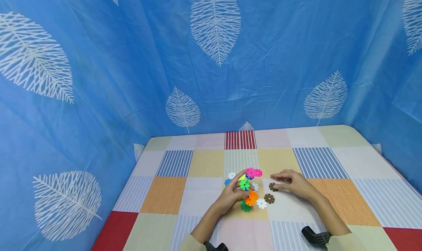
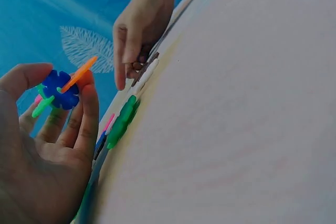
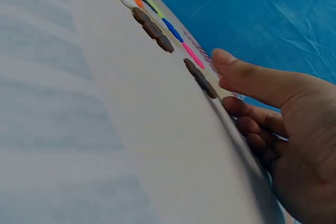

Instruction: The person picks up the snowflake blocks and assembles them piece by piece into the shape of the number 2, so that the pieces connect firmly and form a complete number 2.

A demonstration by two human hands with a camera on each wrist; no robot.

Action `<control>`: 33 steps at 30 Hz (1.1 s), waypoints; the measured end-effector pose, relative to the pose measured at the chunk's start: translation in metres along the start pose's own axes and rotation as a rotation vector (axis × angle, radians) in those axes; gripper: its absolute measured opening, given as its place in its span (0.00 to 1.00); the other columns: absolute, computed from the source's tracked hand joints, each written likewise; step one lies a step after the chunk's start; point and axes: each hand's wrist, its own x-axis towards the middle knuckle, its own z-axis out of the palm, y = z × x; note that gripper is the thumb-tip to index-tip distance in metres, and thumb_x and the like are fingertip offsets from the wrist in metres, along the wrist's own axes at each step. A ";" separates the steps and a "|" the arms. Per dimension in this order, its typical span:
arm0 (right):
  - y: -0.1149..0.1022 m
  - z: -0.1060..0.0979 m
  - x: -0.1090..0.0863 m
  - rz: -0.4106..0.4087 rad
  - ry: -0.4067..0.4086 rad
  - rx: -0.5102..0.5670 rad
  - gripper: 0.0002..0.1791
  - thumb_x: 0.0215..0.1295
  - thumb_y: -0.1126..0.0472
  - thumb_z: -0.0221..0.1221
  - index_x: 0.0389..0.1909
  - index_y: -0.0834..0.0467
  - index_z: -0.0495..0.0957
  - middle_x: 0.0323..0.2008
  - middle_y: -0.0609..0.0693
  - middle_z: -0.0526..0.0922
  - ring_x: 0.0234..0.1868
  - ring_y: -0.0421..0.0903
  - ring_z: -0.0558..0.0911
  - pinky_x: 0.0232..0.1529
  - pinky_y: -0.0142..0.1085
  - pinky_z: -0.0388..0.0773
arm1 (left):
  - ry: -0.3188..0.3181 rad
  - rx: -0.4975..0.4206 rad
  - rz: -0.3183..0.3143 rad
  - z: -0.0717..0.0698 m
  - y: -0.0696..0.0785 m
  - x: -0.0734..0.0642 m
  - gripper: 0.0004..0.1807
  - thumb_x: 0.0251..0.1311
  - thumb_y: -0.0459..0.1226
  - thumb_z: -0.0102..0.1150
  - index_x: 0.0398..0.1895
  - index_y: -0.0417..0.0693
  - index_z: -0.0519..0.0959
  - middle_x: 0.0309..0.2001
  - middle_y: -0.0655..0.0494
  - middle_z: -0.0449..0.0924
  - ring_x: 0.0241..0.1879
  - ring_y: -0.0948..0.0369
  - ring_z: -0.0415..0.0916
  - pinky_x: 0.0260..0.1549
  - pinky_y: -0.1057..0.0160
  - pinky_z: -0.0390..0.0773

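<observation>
Between thumb and fingers my left hand (image 1: 227,197) pinches a small build of notched snowflake discs, raised over the table. In the left wrist view it shows a blue disc (image 2: 64,97) with an orange disc (image 2: 81,73) and a light green disc (image 2: 42,107) slotted into it edgewise, and a bit of pink behind. My right hand (image 1: 298,184) hovers low at the right, fingers loosely bent and holding nothing. Its fingertips are right by a brown snowflake disc (image 3: 200,78) lying flat. A second brown disc (image 1: 269,198) lies nearer to me.
Under and around the left hand lie more loose discs, among them a dark green disc (image 1: 245,206), a white disc (image 1: 261,203) and a blue disc (image 1: 227,182). A patchwork cloth (image 1: 204,196) covers the table. Blue leaf-print curtain (image 1: 263,60) hangs behind and at both sides.
</observation>
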 end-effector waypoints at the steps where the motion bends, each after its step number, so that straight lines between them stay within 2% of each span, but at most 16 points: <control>1: 0.002 -0.002 -0.001 -0.012 -0.031 -0.007 0.21 0.51 0.53 0.67 0.46 0.57 0.81 0.38 0.45 0.79 0.39 0.41 0.74 0.39 0.33 0.72 | 0.001 -0.002 0.000 0.000 0.000 0.000 0.40 0.56 0.24 0.52 0.71 0.57 0.53 0.45 0.39 0.76 0.34 0.63 0.76 0.32 0.71 0.78; 4: 0.004 -0.005 -0.002 -0.055 -0.080 -0.019 0.19 0.50 0.53 0.68 0.43 0.55 0.82 0.39 0.45 0.78 0.41 0.43 0.74 0.43 0.36 0.71 | 0.005 -0.005 0.002 0.000 -0.002 0.002 0.40 0.56 0.24 0.52 0.71 0.57 0.53 0.45 0.36 0.75 0.37 0.61 0.76 0.34 0.71 0.78; 7: 0.004 -0.006 -0.001 -0.088 -0.083 -0.035 0.15 0.50 0.54 0.68 0.39 0.53 0.82 0.38 0.44 0.78 0.41 0.43 0.74 0.44 0.36 0.72 | 0.011 -0.007 0.001 -0.001 -0.004 0.003 0.40 0.55 0.25 0.51 0.70 0.59 0.55 0.45 0.35 0.74 0.39 0.59 0.75 0.35 0.70 0.78; 11: 0.002 -0.004 0.001 -0.041 -0.068 0.020 0.14 0.49 0.58 0.69 0.36 0.54 0.77 0.32 0.45 0.78 0.35 0.41 0.75 0.39 0.33 0.73 | 0.022 0.008 -0.022 -0.002 -0.005 0.003 0.40 0.54 0.24 0.50 0.70 0.59 0.55 0.45 0.35 0.74 0.37 0.60 0.75 0.34 0.71 0.77; 15: -0.001 0.000 0.004 -0.007 0.014 0.134 0.15 0.50 0.62 0.68 0.39 0.59 0.77 0.29 0.48 0.79 0.31 0.41 0.78 0.35 0.31 0.75 | 0.057 0.026 -0.078 0.000 -0.003 0.002 0.40 0.53 0.24 0.48 0.70 0.58 0.55 0.47 0.37 0.74 0.32 0.63 0.73 0.30 0.73 0.76; 17: -0.004 0.003 0.006 -0.045 0.076 0.174 0.14 0.53 0.63 0.66 0.41 0.60 0.78 0.31 0.49 0.81 0.31 0.41 0.80 0.35 0.31 0.77 | 0.069 0.022 -0.101 0.002 0.002 0.001 0.40 0.53 0.23 0.47 0.70 0.57 0.54 0.47 0.38 0.73 0.32 0.64 0.72 0.29 0.74 0.74; 20: -0.025 0.005 0.007 -0.130 0.149 0.225 0.11 0.57 0.69 0.61 0.41 0.65 0.78 0.34 0.57 0.82 0.31 0.46 0.82 0.35 0.32 0.79 | 0.081 0.001 -0.125 0.002 0.003 0.000 0.39 0.54 0.23 0.45 0.70 0.58 0.56 0.48 0.40 0.73 0.32 0.64 0.71 0.28 0.74 0.74; 24: -0.053 0.009 0.007 -0.196 0.175 0.271 0.10 0.58 0.76 0.56 0.42 0.74 0.76 0.36 0.66 0.81 0.31 0.53 0.83 0.38 0.29 0.78 | 0.068 -0.031 -0.126 0.001 -0.001 0.001 0.37 0.55 0.24 0.45 0.69 0.58 0.58 0.43 0.45 0.76 0.30 0.66 0.71 0.27 0.76 0.73; 28: -0.062 0.014 0.009 -0.224 0.179 0.237 0.12 0.59 0.75 0.57 0.44 0.72 0.76 0.35 0.62 0.82 0.31 0.52 0.83 0.40 0.26 0.77 | 0.060 -0.034 -0.128 0.001 -0.002 0.002 0.36 0.55 0.25 0.46 0.69 0.56 0.59 0.39 0.49 0.77 0.31 0.66 0.72 0.26 0.77 0.73; 33: -0.066 0.019 0.010 -0.232 0.196 0.214 0.11 0.57 0.74 0.59 0.42 0.67 0.76 0.31 0.57 0.83 0.30 0.51 0.83 0.38 0.28 0.78 | 0.081 -0.004 -0.149 0.003 -0.001 0.002 0.35 0.54 0.27 0.48 0.68 0.56 0.61 0.43 0.47 0.76 0.32 0.66 0.73 0.27 0.76 0.73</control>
